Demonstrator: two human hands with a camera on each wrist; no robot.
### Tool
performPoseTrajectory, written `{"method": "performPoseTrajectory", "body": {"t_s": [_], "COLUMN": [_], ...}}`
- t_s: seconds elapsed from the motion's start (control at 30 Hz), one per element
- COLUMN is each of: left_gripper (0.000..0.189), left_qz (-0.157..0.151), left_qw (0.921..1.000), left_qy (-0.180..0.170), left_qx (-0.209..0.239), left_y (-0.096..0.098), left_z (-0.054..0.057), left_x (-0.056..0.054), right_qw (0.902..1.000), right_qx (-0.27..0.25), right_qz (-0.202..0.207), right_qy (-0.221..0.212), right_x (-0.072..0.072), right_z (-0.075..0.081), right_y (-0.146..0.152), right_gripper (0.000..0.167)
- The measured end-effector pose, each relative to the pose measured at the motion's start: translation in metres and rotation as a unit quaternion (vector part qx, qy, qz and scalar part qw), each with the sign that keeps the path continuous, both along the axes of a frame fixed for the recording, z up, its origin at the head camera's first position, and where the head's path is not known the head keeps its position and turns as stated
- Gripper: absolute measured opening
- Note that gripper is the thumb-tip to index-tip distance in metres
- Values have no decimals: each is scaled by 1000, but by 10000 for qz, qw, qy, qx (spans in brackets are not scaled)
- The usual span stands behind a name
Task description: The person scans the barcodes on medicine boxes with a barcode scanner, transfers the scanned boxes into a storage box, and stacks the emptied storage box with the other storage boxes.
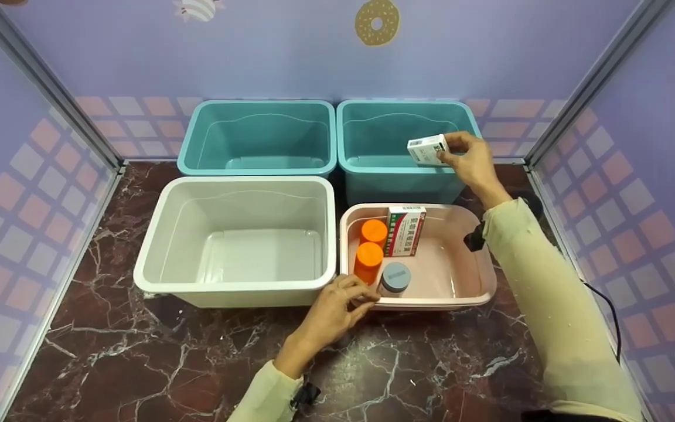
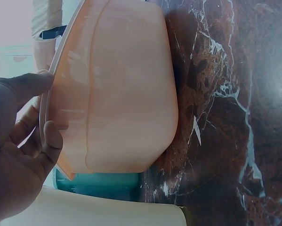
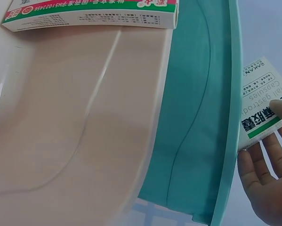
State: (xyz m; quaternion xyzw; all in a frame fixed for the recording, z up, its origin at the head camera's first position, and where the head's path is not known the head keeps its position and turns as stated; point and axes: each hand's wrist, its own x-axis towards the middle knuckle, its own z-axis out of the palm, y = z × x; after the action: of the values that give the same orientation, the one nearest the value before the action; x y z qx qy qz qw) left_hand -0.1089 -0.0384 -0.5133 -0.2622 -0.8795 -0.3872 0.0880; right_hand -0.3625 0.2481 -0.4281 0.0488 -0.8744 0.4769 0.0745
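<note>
My right hand (image 1: 473, 164) pinches a small white capsule box (image 1: 427, 150) over the front rim of the right teal bin (image 1: 402, 186). Green and black print shows on the box (image 3: 261, 101) in the right wrist view. My left hand (image 1: 331, 308) grips the front left rim of the pink bin (image 1: 443, 275) between thumb and fingers, as the left wrist view also shows. Inside the pink bin stand two orange-capped bottles (image 1: 369, 255), a grey-capped jar (image 1: 396, 278) and a white, red and green medicine box (image 1: 405, 232) leaning on the back wall.
A white bin (image 1: 235, 288) stands left of the pink one. Behind it is another teal bin (image 1: 257, 171), beside the right teal one. All rest on a dark marbled tabletop (image 1: 156, 357), with lilac panels (image 1: 290, 53) at the back and sides. A black cable (image 1: 610, 305) runs at the right.
</note>
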Motion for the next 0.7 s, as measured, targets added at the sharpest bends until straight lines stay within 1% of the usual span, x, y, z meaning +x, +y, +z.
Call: {"method": "performPoseTrajectory", "body": {"t_s": [0.17,0.3,0.5,0.7], "left_gripper": [14,14,14,14], "left_qz": [7,-4,26,33], "left_qw": [10000,9999,9998,9998], "left_qy": [-54,-132,-181,-176], "left_qx": [6,5,-47,-3], "left_y": [0,0,0,0], "left_z": [0,0,1,1], "left_x": [0,0,0,0], "right_qw": [10000,9999,9999,10000], "right_qx": [87,137,119,3], "right_qz": [33,-22,-55,-99], "right_qy": [-12,-15,-72,-4], "right_x": [1,3,6,10], "right_z": [-2,-3,-3,-3], "right_y": [2,4,7,7], "right_gripper": [38,37,37,36]}}
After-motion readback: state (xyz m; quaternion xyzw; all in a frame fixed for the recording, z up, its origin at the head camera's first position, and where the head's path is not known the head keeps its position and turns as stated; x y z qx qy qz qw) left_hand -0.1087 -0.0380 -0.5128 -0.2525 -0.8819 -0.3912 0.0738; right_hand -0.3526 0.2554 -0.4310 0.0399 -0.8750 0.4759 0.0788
